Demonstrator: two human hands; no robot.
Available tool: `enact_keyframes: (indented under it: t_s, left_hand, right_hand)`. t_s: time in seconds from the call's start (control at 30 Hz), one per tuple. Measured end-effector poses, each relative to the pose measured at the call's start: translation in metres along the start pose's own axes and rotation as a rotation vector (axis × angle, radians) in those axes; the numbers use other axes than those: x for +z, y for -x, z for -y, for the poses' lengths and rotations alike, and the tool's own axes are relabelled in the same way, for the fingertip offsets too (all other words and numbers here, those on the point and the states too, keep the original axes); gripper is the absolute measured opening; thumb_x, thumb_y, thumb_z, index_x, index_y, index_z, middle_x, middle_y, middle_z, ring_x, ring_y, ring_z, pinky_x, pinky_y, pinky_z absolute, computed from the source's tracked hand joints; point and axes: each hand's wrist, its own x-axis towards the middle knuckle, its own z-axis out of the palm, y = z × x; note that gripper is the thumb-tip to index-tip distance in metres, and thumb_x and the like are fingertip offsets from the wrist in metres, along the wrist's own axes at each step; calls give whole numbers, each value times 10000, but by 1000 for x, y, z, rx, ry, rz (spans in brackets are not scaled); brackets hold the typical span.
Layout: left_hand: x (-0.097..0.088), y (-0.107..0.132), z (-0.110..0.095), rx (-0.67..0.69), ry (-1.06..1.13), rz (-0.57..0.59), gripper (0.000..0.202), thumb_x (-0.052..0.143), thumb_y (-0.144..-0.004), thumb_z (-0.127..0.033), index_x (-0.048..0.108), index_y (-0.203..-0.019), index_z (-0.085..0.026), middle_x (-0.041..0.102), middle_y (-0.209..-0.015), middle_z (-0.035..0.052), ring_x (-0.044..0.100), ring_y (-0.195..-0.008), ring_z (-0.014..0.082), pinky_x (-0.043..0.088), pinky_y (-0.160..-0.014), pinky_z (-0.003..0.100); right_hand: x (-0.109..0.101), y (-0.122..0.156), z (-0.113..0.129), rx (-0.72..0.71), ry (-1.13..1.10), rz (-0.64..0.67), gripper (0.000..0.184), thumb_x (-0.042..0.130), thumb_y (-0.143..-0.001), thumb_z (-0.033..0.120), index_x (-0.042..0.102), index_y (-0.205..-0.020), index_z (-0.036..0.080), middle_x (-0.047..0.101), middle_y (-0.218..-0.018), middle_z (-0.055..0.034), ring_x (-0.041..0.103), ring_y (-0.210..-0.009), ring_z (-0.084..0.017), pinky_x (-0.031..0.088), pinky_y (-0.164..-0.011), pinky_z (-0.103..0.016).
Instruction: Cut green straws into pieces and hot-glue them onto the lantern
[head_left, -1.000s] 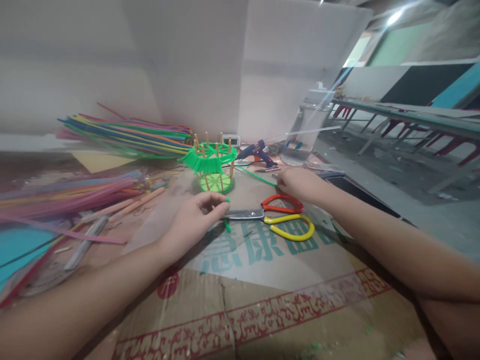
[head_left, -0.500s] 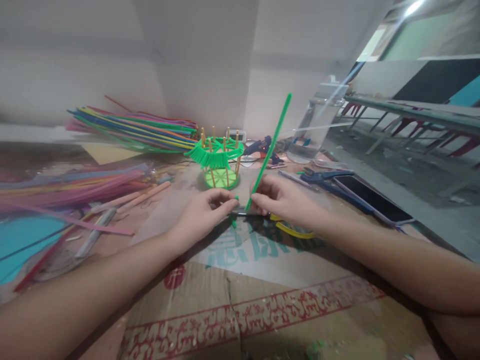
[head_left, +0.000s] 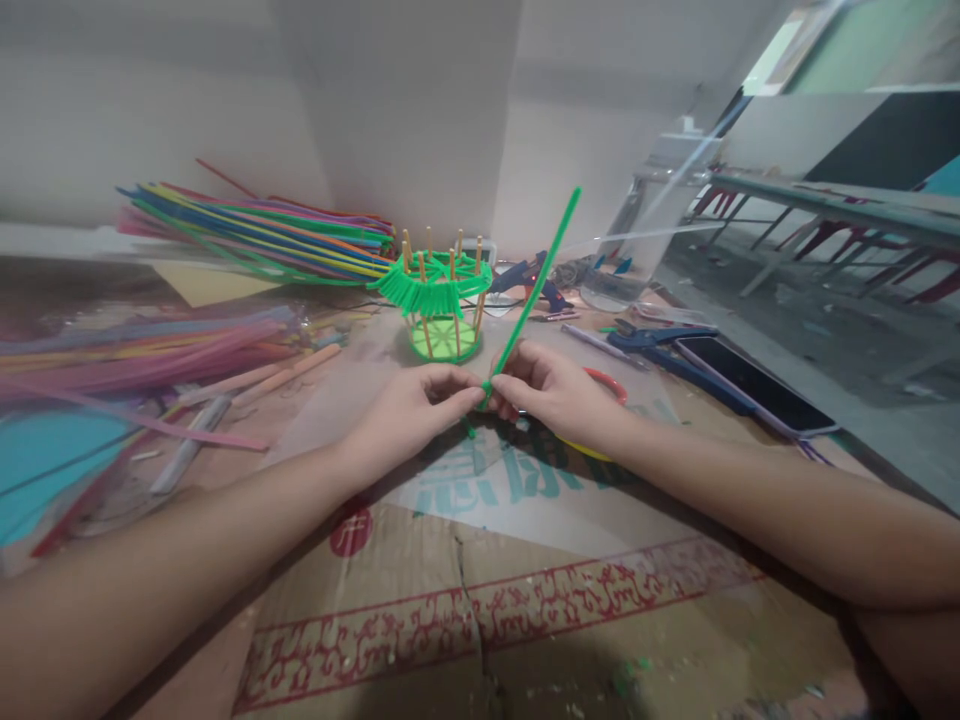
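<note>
Phone [head_left: 757,385], screen dark. Blue tool [head_left: 686,366] just left of it; pale stick [head_left: 596,341] farther left. Clear container [head_left: 626,272] behind phone, leftward. Long table [head_left: 825,207] beyond phone. Turquoise sheet [head_left: 52,485] far left of phone.

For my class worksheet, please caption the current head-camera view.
Right hand holding a slanting green strip, its lower end at the left hand, a green-fringed frame behind.

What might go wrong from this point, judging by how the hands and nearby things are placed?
The small green piece at the left hand's fingertips could slip from such a narrow pinch. The scissors, partly hidden by the right hand, might get nudged. The long green stem sticks up from the right hand, so its free end could perhaps snag something.
</note>
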Motion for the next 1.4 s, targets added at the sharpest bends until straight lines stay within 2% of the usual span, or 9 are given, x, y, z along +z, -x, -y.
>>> enact_keyframes:
  t_s: [0.27,0.43,0.5,0.7,0.87,1.03,1.13,1.27,1.4]
  left_hand:
    - [-1,0,-1,13,-2,30,168,659,-835,-331,736,-885,-190,754,-867,17,683,-812,175,541,-775,289]
    - [0,0,-2,28,-27,-134,176,697,-800,-313,665,-918,-187,712,-883,22,664,-825,172,538,-752,293]
    - [0,1,-1,64,-71,-158,165,694,-810,-317,646,-906,-191,695,-885,14,652,-840,163,529,-760,285]
    - [1,4,1,146,-147,-129,125,653,-855,-309,640,-911,-198,684,-888,0,639,-862,154,511,-803,285]
    - [0,1,1,90,-72,-111,213,666,-837,-309,664,-1014,-190,698,-937,24,643,-879,167,513,-813,300]
    - [-2,0,0,13,-29,-116,344,663,-829,-316,669,-1144,-178,705,-919,32,649,-851,172,519,-770,293]
    - [-2,1,-1,18,-22,-105,363,659,-832,-321,666,-1167,-179,700,-894,28,650,-825,167,520,-756,286]
    - [-1,1,-3,20,-24,-101,368,664,-827,-311,665,-1172,-183,701,-902,31,653,-843,170,521,-756,280]
    - [0,1,-4,1,-15,-81,368,666,-825,-304,670,-1173,-182,701,-877,30,656,-827,173,525,-756,292]
  right_hand:
    - [0,1,-1,-8,-7,-27,122,577,-890,274,499,-828,205,616,-689,22,589,-599,-112,486,-583,-269]
    - [-1,0,-2,-32,61,-45,223,690,-817,373,565,-840,189,610,-710,20,563,-616,-112,457,-575,-259]
    - [-2,0,0,-23,149,-57,259,710,-795,410,591,-816,182,604,-697,19,537,-609,-111,424,-555,-254]
    - [-2,2,5,27,281,-36,251,670,-825,407,616,-776,167,577,-676,18,500,-611,-110,373,-548,-254]
    - [-4,0,0,15,109,-24,165,617,-849,328,561,-805,179,582,-707,19,531,-640,-115,416,-591,-258]
    - [-10,-7,-10,-20,-48,-142,76,567,-856,267,553,-864,193,581,-720,32,515,-594,-100,403,-553,-245]
    - [-11,-6,-11,-2,-46,-142,126,528,-893,306,579,-922,195,584,-686,36,490,-541,-97,370,-508,-242]
    - [-10,-2,-6,-9,130,-138,260,501,-934,408,613,-859,186,516,-545,50,485,-513,-109,389,-528,-254]
    - [-8,-2,-6,-29,123,-126,246,630,-854,420,638,-915,182,594,-690,23,552,-617,-123,426,-582,-261]
